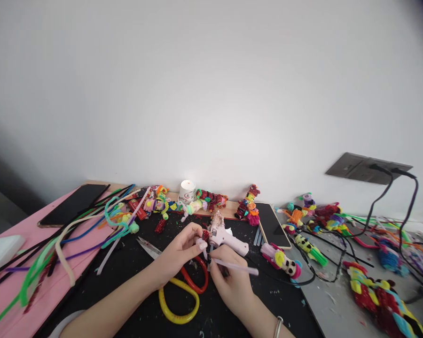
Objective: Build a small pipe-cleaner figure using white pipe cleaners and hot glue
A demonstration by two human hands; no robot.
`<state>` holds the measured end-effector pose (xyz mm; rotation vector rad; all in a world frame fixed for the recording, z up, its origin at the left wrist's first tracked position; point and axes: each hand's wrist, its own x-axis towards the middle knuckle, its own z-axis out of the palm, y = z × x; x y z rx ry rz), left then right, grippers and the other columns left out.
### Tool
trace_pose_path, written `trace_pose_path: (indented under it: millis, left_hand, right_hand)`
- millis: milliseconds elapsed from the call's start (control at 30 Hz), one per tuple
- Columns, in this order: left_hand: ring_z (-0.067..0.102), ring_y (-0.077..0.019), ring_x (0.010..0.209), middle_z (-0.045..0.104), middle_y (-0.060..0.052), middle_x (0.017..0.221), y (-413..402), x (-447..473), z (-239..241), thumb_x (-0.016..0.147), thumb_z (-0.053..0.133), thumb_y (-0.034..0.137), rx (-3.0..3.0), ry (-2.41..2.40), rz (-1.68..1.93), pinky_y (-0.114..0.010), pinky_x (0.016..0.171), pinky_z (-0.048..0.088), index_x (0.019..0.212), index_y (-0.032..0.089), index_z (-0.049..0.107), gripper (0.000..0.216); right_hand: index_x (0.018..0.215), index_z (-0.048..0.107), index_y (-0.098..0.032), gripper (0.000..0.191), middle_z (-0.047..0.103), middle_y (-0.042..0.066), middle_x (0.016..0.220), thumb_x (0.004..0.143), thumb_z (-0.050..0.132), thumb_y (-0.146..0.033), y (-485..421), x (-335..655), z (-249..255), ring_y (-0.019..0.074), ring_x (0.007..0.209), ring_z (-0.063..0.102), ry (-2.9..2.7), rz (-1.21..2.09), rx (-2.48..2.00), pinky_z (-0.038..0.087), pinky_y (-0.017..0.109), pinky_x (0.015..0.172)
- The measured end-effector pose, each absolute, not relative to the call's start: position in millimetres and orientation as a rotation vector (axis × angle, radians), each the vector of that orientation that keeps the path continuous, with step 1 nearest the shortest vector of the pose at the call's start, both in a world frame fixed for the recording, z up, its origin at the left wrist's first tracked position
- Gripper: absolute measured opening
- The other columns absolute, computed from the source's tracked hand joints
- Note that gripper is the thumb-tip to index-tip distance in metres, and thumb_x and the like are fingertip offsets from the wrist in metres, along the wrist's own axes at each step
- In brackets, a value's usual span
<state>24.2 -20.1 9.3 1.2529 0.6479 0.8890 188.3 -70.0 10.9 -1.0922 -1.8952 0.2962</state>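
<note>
My left hand (188, 246) is closed, its thumb and fingers pinching a small piece of red glittery and lilac pipe cleaner (206, 234). Close beside it, my right hand (231, 277) grips a pale lilac pipe cleaner (245, 269), whose end sticks out to the right past the fingers. The fingertips of both hands nearly meet, and the exact contact there is partly hidden. Just behind them lies a pale pink glue gun (232, 243) on the black mat (246, 310). Large scissors (178, 300) with red and yellow handle loops rest beneath and beside my left hand.
Several loose pipe cleaners (66, 234) lie on the left over a pink surface. A white paper cup (187, 191) stands near the wall among colourful pipe-cleaner figures (248, 206). Phones (72, 205) lie left and right. Black cables run from a wall socket (366, 167).
</note>
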Motion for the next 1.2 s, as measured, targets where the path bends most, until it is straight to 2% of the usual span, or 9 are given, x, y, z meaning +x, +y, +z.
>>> trace_pose_path:
  millis: [100, 167, 300, 367, 533, 767, 900, 1000, 1200]
  left_hand:
    - [0.049, -0.0139, 0.082, 0.053, 0.002, 0.090, -17, 23, 8, 0.077, 0.068, 0.030, 1.240, 0.681, 0.879, -0.027, 0.078, 0.040, 0.084, 0.021, 0.046, 0.024]
    - [0.051, -0.0135, 0.081, 0.055, -0.002, 0.101, -15, 22, 7, 0.075, 0.070, 0.027, 1.273, 0.704, 0.864, -0.027, 0.075, 0.042, 0.082, 0.020, 0.046, 0.025]
    - [0.053, -0.0125, 0.078, 0.046, -0.008, 0.131, -15, 20, 6, 0.075, 0.067, 0.021, 1.476, 0.782, 0.893, -0.028, 0.071, 0.044, 0.079, 0.018, 0.050, 0.017]
    - [0.055, -0.0143, 0.082, 0.043, -0.009, 0.134, -16, 19, 7, 0.075, 0.066, 0.018, 1.584, 0.815, 0.907, -0.029, 0.074, 0.045, 0.079, 0.018, 0.053, 0.014]
    - [0.055, -0.0171, 0.090, 0.049, -0.008, 0.125, -18, 19, 7, 0.077, 0.064, 0.020, 1.599, 0.813, 0.909, -0.031, 0.081, 0.044, 0.080, 0.019, 0.052, 0.012]
    - [0.053, -0.0167, 0.095, 0.057, -0.001, 0.098, -20, 22, 7, 0.081, 0.064, 0.030, 1.293, 0.660, 0.886, -0.029, 0.085, 0.040, 0.085, 0.022, 0.046, 0.020]
    - [0.053, -0.0129, 0.088, 0.059, 0.002, 0.089, -26, 25, 9, 0.087, 0.059, 0.031, 1.069, 0.551, 0.850, -0.028, 0.083, 0.040, 0.089, 0.023, 0.044, 0.016]
    - [0.055, -0.0114, 0.085, 0.061, 0.002, 0.089, -30, 28, 10, 0.089, 0.056, 0.029, 0.890, 0.453, 0.813, -0.028, 0.081, 0.040, 0.095, 0.025, 0.042, 0.016]
    - [0.057, -0.0121, 0.092, 0.064, 0.000, 0.093, -31, 29, 9, 0.091, 0.055, 0.027, 0.752, 0.368, 0.788, -0.031, 0.088, 0.040, 0.099, 0.026, 0.039, 0.018]
  right_hand:
    - [0.071, 0.057, -0.019, 0.018, 0.055, 0.000, 0.061, 0.084, 0.047, -0.011, -69, 190, 10, 0.0129, 0.053, 0.049, -1.850, 0.254, -1.151, 0.038, 0.023, 0.050]
    - [0.073, 0.058, -0.019, 0.015, 0.055, -0.001, 0.060, 0.083, 0.048, -0.012, -68, 192, 8, 0.0123, 0.050, 0.047, -1.816, 0.249, -1.193, 0.037, 0.023, 0.049]
    - [0.076, 0.058, -0.018, 0.014, 0.056, 0.000, 0.062, 0.084, 0.047, -0.012, -66, 195, 5, 0.0121, 0.049, 0.047, -1.789, 0.238, -1.245, 0.037, 0.023, 0.048]
    - [0.076, 0.057, -0.018, 0.015, 0.054, -0.001, 0.061, 0.085, 0.046, -0.013, -65, 196, 4, 0.0121, 0.050, 0.047, -1.791, 0.219, -1.258, 0.036, 0.023, 0.049]
    - [0.076, 0.059, -0.018, 0.014, 0.054, -0.001, 0.059, 0.084, 0.048, -0.013, -65, 195, 5, 0.0117, 0.048, 0.045, -1.783, 0.224, -1.258, 0.036, 0.023, 0.048]
    - [0.075, 0.060, -0.018, 0.016, 0.058, 0.000, 0.062, 0.084, 0.048, -0.013, -66, 194, 10, 0.0129, 0.050, 0.048, -1.772, 0.256, -1.218, 0.038, 0.024, 0.049]
    - [0.076, 0.059, -0.019, 0.016, 0.060, 0.002, 0.066, 0.085, 0.047, -0.012, -68, 193, 12, 0.0141, 0.056, 0.053, -1.808, 0.267, -1.145, 0.041, 0.024, 0.052]
    - [0.081, 0.059, -0.019, 0.016, 0.062, 0.002, 0.070, 0.086, 0.046, -0.010, -70, 193, 13, 0.0148, 0.061, 0.056, -1.855, 0.278, -1.099, 0.043, 0.024, 0.056]
    - [0.088, 0.060, -0.019, 0.017, 0.064, 0.004, 0.078, 0.087, 0.046, -0.008, -76, 193, 13, 0.0164, 0.070, 0.059, -1.883, 0.315, -1.032, 0.047, 0.026, 0.063]
